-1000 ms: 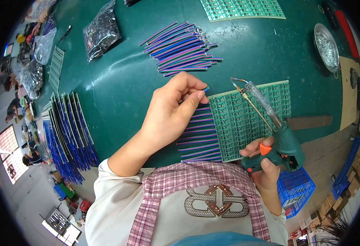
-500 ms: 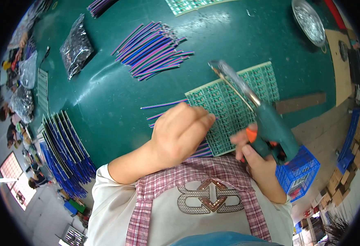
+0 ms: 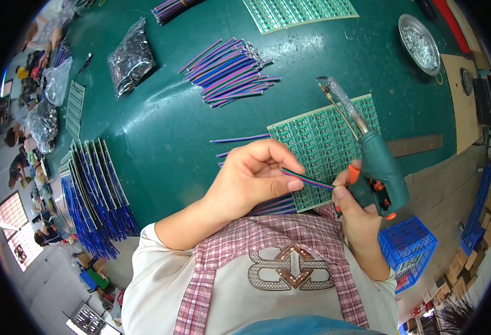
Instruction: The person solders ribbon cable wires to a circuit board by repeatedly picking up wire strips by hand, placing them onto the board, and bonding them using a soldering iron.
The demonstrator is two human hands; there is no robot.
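Note:
My left hand (image 3: 244, 180) pinches one end of a short multicoloured ribbon wire (image 3: 314, 181) between thumb and forefinger. At the wire's other end, the thumb and finger of my right hand (image 3: 358, 216) also touch it. That hand holds a green soldering gun (image 3: 384, 170) with orange parts, its tip pointing up and away over the board. Below both hands lies a green circuit board panel (image 3: 326, 131) with rows of small components. Several ribbon wires (image 3: 240, 138) stick out from its left edge, partly hidden by my left hand.
A pile of ribbon wires (image 3: 231, 75) lies beyond the panel, near a bag of dark parts (image 3: 131, 58). Wired boards (image 3: 97, 195) stand at left. A metal bowl (image 3: 420, 44) is far right, another panel (image 3: 298, 12) at the back, a blue crate (image 3: 407, 248) below right.
My left hand has turned and opened out to show the ribbon wire, now stretched between both hands. The soldering gun has swung more upright and moved slightly right. The whole view has shifted a little.

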